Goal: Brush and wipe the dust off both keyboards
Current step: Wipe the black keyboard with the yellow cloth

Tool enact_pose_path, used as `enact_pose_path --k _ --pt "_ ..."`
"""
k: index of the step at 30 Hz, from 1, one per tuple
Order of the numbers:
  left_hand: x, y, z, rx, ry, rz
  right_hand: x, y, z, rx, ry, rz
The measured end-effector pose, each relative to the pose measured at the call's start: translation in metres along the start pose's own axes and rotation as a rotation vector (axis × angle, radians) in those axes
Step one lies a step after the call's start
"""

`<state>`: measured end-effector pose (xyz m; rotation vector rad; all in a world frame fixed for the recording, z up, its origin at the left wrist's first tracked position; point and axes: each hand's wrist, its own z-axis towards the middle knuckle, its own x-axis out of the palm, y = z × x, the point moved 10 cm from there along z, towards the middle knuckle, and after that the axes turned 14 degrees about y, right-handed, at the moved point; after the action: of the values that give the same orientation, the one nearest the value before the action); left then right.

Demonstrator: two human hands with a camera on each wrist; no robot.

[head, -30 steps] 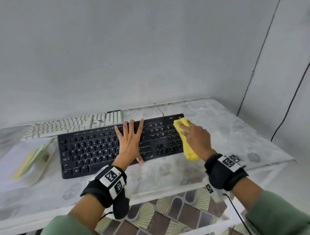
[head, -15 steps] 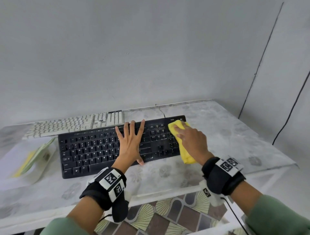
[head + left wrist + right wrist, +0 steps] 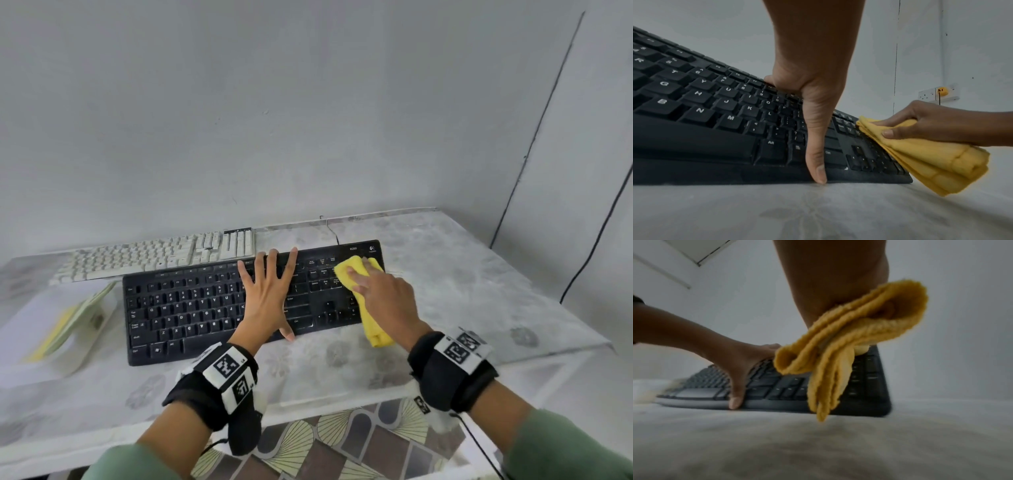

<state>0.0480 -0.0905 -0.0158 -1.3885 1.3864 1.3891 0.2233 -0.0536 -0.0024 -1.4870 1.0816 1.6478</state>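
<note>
Two keyboards on the table [image 3: 462, 287], one black keyboard [image 3: 191, 308] centre frame, one white keyboard [image 3: 154, 255] behind it at upper left, one yellow cloth [image 3: 368, 318] at right, two hands, left hand [image 3: 269, 291], right hand [image 3: 387, 301], two wrist bands

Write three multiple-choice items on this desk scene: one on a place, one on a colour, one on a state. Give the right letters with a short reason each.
1. Where does the white keyboard lie?
A. behind the black keyboard
B. on top of it
C. on the floor

2. What colour is the cloth?
A. blue
B. yellow
C. red

3. How is the left hand?
A. curled in a fist
B. gripping the cloth
C. flat with fingers spread

Answers:
1 A: it sits between the black keyboard and the wall.
2 B: the folded cloth under the right hand is yellow in every view.
3 C: its fingers lie straight and spread over the black keys.
</note>
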Motion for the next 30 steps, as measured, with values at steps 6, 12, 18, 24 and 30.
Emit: enact_pose_path --k 6,12,18,24,30 --pt "0.000 0.000 0.000 -0.008 0.009 0.007 -0.030 -0.046 0.009 0.120 -0.101 0.287" --pt "0.000 0.000 0.003 -0.004 0.017 -0.001 -0.031 0.015 0.021 -0.051 -0.037 0.159" --pt "0.001 0.001 0.002 -0.002 0.016 -0.001 -0.006 -0.012 0.003 0.031 -0.015 0.068" --pt "0.001 0.000 0.005 -0.006 0.020 -0.005 -0.035 -0.043 0.023 0.119 -0.093 0.374" --pt "0.001 0.001 0.002 -0.009 0.013 0.003 -0.012 0.019 0.012 -0.050 0.006 0.102"
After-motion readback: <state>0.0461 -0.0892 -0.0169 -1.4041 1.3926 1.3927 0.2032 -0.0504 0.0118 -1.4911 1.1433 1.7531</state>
